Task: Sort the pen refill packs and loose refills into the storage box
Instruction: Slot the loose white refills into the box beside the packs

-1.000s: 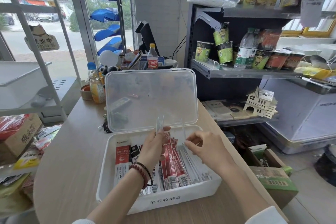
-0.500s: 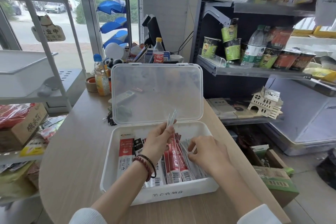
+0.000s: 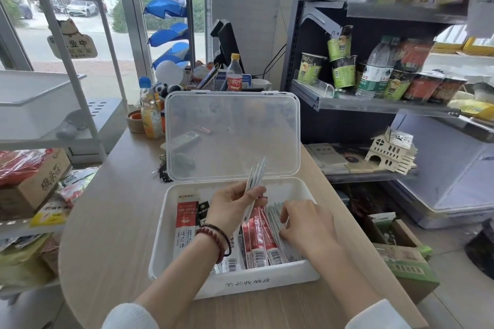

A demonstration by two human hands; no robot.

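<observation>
A white storage box (image 3: pixel 270 279) sits on the wooden counter with its clear lid (image 3: pixel 232 136) standing open. Inside lie a red-and-white refill pack (image 3: pixel 185 224) at the left, red refill packs (image 3: pixel 258 242) in the middle and a row of clear loose refills (image 3: pixel 275 215) at the right. My left hand (image 3: pixel 232 205) holds a small bundle of clear refills (image 3: pixel 256 173) upright above the box. My right hand (image 3: pixel 304 224) reaches down into the right side, fingers curled among the loose refills.
The wooden counter (image 3: pixel 112 222) holds a drink bottle (image 3: pixel 149 112), a tape roll (image 3: pixel 135 121) and keys (image 3: pixel 164 171) behind the box. A metal shelf (image 3: pixel 374 105) with cups and bottles stands to the right. Cardboard boxes (image 3: pixel 403 262) sit on the floor at the right.
My right hand has dropped from above the box down onto the loose refills at the right. My left hand keeps its bundle raised, now tilted slightly to the right.
</observation>
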